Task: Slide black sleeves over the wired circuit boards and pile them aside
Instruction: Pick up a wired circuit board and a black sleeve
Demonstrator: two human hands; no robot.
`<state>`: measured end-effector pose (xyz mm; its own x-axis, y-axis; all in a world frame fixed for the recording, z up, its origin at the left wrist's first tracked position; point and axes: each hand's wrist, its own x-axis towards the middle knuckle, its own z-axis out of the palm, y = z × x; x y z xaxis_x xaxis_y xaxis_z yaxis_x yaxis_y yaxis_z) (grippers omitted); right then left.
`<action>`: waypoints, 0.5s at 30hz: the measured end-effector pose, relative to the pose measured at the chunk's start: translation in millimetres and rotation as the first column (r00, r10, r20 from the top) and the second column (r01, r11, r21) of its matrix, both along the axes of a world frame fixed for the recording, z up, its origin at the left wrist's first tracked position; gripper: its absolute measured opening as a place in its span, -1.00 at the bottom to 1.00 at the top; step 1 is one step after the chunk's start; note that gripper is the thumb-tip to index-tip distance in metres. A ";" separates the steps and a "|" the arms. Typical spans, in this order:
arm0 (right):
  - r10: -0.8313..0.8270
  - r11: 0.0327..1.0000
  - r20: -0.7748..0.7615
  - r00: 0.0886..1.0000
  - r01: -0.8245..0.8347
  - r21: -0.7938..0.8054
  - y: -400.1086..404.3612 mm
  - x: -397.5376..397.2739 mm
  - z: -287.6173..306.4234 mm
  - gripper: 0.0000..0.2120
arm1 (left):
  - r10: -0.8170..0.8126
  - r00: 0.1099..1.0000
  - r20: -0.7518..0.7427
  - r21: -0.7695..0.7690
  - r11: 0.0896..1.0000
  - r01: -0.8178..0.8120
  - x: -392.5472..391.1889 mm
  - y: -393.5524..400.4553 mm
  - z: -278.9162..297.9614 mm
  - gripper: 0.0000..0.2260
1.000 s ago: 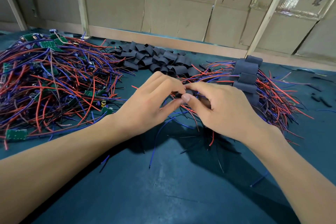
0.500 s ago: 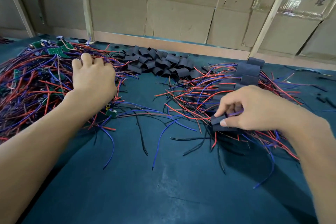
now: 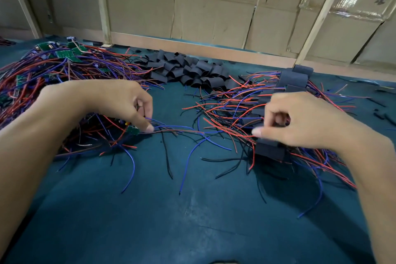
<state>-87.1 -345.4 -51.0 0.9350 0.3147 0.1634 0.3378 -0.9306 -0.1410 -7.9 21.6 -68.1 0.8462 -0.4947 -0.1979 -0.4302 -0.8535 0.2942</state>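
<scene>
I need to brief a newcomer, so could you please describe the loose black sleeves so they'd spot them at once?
Look to the far edge of the teal table. The loose black sleeves lie heaped between the two wire tangles; unlike the sleeved boards, no wires come out.

Two bare forearms entering from the lower corners, no sleeves, watch or rings in view, bare left hand (image 3: 120, 103), bare right hand (image 3: 304, 122), short plain fingernails (image 3: 257, 132)

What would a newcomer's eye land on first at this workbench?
Probably the big tangle of red, blue and black wires with green circuit boards at far left. Next, the heap of short black sleeves against the back edge, then the left hand pinching one small wired board.
</scene>
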 end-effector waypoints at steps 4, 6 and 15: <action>0.090 0.974 0.210 0.974 -0.130 0.186 9.7 1.5 -6.6 -0.77 | -0.001 0.999 0.050 0.008 1.000 0.001 2.4 0.7 -1.4 -0.88; 0.130 0.965 0.257 0.958 -0.182 0.190 15.9 3.0 -11.7 -0.78 | 0.004 0.994 0.113 -0.093 0.996 0.007 2.0 -2.6 -3.2 -0.89; 0.170 0.937 0.349 0.922 -0.261 0.231 28.7 8.5 -28.8 -0.77 | 0.025 0.945 0.327 -0.646 0.735 0.205 -15.7 -43.7 -7.7 -0.92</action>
